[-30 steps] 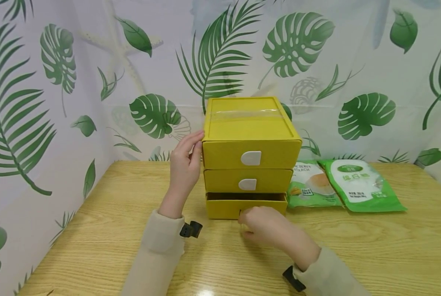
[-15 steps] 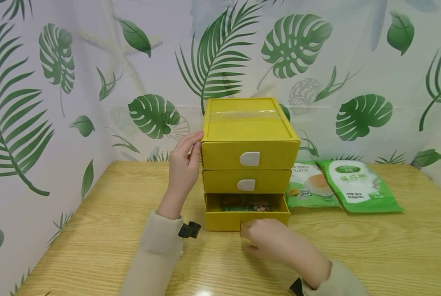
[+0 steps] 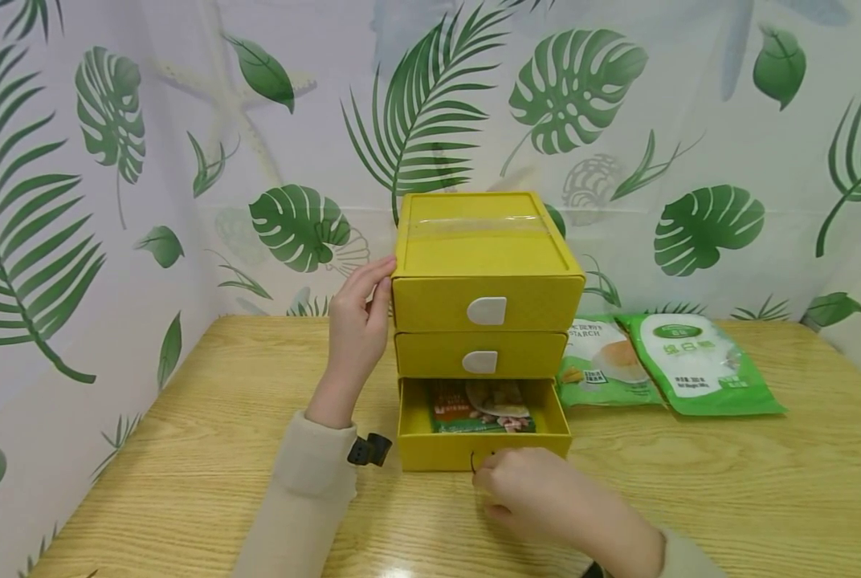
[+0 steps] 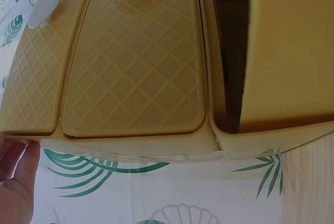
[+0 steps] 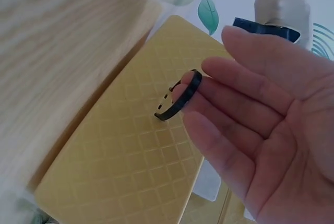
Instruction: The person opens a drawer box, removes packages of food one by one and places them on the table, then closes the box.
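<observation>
A yellow three-drawer storage box [image 3: 484, 249] stands in the middle of the table, clear tape across its top. Its bottom drawer [image 3: 434, 454] is pulled out, and a red and green food packet [image 3: 467, 411] lies inside. My right hand [image 3: 549, 494] has its fingertips hooked through the black loop handle [image 5: 189, 96] on that drawer's front. Against the box's left side, near the upper front corner, my left hand [image 3: 361, 321] rests with fairly straight fingers. The upper two drawers are closed and have white tab handles [image 3: 487, 311].
Right of the box lie two bags flat on the wooden table [image 3: 185, 466]: a starch bag [image 3: 607, 361] and a green and white bag [image 3: 705, 361]. A leaf-patterned cloth [image 3: 438, 104] hangs behind and on the left.
My right hand has drawn the bottom drawer out toward me, from slightly ajar to well out, and the packet inside has come into view. My left hand stays on the box's side.
</observation>
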{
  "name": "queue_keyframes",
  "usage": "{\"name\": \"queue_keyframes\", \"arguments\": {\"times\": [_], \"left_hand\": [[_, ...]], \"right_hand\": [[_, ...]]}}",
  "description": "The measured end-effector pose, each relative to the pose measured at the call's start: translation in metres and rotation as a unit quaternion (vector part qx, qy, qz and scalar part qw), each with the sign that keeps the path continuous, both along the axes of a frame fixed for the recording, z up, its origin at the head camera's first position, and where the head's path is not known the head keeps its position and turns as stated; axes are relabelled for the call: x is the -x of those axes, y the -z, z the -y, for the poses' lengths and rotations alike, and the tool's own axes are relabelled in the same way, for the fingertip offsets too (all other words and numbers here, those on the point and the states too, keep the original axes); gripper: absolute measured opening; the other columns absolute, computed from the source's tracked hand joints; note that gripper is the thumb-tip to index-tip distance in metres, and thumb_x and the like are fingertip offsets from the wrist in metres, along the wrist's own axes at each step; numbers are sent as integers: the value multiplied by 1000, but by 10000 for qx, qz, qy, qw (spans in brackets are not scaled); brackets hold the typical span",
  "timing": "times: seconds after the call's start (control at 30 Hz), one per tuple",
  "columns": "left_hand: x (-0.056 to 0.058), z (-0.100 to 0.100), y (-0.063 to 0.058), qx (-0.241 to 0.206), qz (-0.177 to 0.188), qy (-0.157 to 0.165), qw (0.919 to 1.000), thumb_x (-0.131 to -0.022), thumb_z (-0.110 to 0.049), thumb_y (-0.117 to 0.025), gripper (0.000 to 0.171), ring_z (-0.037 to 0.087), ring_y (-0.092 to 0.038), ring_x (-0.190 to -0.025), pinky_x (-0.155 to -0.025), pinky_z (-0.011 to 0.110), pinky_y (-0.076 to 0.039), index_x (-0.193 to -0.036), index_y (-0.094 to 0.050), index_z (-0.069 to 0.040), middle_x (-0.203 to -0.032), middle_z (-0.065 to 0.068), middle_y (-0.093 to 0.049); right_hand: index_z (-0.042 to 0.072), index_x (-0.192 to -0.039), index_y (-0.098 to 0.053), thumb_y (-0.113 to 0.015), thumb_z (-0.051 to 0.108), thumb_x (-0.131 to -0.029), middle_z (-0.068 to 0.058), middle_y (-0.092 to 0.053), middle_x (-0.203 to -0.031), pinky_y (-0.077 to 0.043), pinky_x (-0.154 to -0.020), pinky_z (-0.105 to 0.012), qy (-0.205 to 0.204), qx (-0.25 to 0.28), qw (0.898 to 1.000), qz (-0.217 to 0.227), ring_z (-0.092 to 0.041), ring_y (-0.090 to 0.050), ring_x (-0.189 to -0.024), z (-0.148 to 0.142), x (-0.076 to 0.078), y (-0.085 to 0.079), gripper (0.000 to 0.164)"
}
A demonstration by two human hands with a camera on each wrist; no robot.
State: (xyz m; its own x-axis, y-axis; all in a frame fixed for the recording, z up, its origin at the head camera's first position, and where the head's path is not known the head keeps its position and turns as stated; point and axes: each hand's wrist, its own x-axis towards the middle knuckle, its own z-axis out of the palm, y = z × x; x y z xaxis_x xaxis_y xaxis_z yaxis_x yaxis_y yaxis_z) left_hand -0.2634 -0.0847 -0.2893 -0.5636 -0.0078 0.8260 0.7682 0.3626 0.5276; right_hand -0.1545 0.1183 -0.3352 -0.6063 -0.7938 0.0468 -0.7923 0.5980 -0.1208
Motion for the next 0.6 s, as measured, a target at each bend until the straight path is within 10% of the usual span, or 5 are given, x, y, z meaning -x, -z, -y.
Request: {"name": "queue_keyframes", "arguments": {"times": [0.6], "left_hand": [[0,0,0,45,-96,-41,9999,-89,2,-48,21,23,-56,-98,-56,29,-53,-105,-60,8,-108,17,-58]], "right_hand": [[21,-57,-45,-61,4,-76,15,-36,-57,-31,-45,-16,-298,-131,9945,993,-2,-31,-49,0,-19,-9,30]]}}
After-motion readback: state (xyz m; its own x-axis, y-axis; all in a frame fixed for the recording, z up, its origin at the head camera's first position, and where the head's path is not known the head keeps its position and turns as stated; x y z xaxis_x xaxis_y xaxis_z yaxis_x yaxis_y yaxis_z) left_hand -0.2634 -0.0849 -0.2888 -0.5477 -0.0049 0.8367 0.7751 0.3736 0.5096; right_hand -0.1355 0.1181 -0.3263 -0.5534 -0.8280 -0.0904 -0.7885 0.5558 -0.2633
